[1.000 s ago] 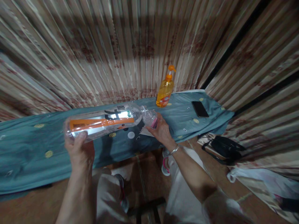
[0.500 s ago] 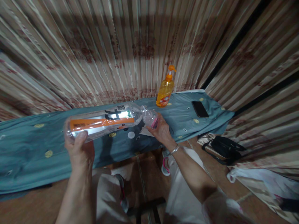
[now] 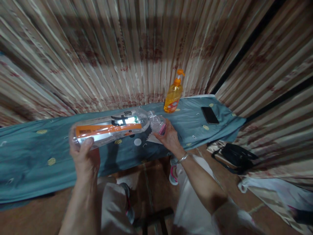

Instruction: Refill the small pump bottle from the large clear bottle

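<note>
My left hand (image 3: pixel 85 156) is closed around the base end of a large clear plastic bottle (image 3: pixel 110 128) with an orange and white label. The bottle lies nearly level above the cloth, its neck pointing right. My right hand (image 3: pixel 170 135) grips a small clear container (image 3: pixel 157 124) with a pink part at its lower end. The mouth of the large bottle meets the mouth of the small container; whether they touch I cannot tell. Below them on the cloth are a white round cap (image 3: pixel 137 142) and a pale flat piece (image 3: pixel 154 139), partly hidden by my right hand.
A pump bottle of yellow-orange liquid (image 3: pixel 173 96) stands behind my right hand. A black phone (image 3: pixel 209 115) lies on the teal cloth-covered table (image 3: pixel 31 147). Pleated curtains (image 3: pixel 97 58) rise behind. A black bag (image 3: pixel 234 156) sits on the floor to the right.
The large bottle and my left hand have shifted very slightly to the right. Both hands keep their grips, and little else differs.
</note>
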`<state>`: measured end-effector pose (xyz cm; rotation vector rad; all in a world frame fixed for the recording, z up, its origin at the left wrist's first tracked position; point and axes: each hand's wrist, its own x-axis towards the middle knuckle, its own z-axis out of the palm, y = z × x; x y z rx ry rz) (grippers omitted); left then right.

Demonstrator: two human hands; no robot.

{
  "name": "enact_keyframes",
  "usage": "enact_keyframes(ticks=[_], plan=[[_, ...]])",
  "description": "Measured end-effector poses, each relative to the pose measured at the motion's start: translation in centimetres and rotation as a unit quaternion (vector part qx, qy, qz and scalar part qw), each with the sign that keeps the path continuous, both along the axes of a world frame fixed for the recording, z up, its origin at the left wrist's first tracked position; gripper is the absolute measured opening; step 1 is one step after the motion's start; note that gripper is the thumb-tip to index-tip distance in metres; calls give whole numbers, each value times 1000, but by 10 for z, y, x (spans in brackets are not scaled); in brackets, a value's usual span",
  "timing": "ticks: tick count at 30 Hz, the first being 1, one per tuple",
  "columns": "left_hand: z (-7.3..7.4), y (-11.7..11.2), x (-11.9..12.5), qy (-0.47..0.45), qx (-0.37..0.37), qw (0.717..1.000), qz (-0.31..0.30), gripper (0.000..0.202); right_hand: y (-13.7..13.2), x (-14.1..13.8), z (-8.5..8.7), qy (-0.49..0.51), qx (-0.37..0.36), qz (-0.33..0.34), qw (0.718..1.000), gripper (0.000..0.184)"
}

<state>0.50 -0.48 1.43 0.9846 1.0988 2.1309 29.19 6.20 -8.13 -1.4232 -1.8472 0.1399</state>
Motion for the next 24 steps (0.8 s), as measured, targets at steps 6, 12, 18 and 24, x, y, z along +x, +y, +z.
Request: enact_keyframes(ticks=[6,12,18,24], plan=[[-3,-1,0,14,1,1000,0,64,0,1,-1,5,-2,-6,1000,85],[-3,-1,2,-3,7,1000,-7,67,0,4,-1,-2,-9,-11,1000,87],[-10,-2,-4,23,5,1000,-8,52,-1,5,-1,5,-8,-7,1000,84],[-12,-4,-8,76,2,997,-15,49,0,5,-3,12,3,-11,1000,83]])
